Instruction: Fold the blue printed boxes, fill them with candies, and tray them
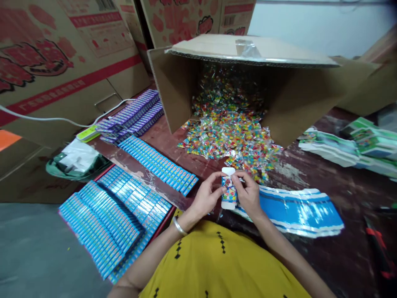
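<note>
Between my two hands is a small printed candy box (229,191), blue with colourful pictures, its white end flaps sticking out at top and bottom. My left hand (208,193) grips its left edge between thumb and fingers. On the right side, my right hand (248,192) pinches the box near its upper flap. Just beyond my hands lies a heap of small clear packets of coloured candy (229,132), spilling from a cardboard carton (276,99) on its side. A fanned stack of flat blue box blanks (297,211) rests beside my right forearm.
Rows of blue boxes (158,163) stand on the table at left, with more packed in a tray (102,223) below. Purple boxes (133,114) sit farther back by a white cable (71,121). Green flat boxes (356,142) lie at right, near a red-and-black tool (379,244).
</note>
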Tool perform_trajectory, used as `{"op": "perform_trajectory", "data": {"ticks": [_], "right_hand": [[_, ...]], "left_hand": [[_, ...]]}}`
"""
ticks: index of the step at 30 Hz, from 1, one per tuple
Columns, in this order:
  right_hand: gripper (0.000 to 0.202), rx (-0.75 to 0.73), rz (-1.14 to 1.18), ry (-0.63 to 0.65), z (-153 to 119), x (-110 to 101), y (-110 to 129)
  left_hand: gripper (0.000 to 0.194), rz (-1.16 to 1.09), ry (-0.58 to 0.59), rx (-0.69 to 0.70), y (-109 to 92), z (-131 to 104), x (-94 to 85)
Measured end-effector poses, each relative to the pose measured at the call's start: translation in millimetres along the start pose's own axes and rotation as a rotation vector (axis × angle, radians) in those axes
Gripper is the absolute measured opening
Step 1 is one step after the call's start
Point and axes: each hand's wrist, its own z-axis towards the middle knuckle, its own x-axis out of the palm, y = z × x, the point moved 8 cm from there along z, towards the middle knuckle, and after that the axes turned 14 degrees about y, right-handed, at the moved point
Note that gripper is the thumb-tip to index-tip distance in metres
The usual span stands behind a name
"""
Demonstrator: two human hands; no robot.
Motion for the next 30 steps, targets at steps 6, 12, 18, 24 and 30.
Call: {"op": "perform_trajectory", "data": {"ticks": [6,12,18,24,30], "right_hand": [[0.017,0.032,0.252,0.034,9,4,-3],[0.019,0.008,0.291,0.162,18,11,4],[0.025,0.145,0.288,0.306,30,8,-3],[0.031,0.247,0.284,0.412,37,3,-10],[0.025,0.131,0.156,0.361,33,-3,5]], "left_hand": [[0.038,-0.136,-0.111,0.017,8,-3,-11.3],[0.042,-0.141,-0.138,0.026,7,-6,-13.9],[0.042,0.004,-0.118,-0.008,-2,-9,-14.5],[0.045,0.012,-0.036,-0.003,-6,-7,-7.5],[0.045,0.038,-0.028,-0.013,-8,-7,-5.0]]}}
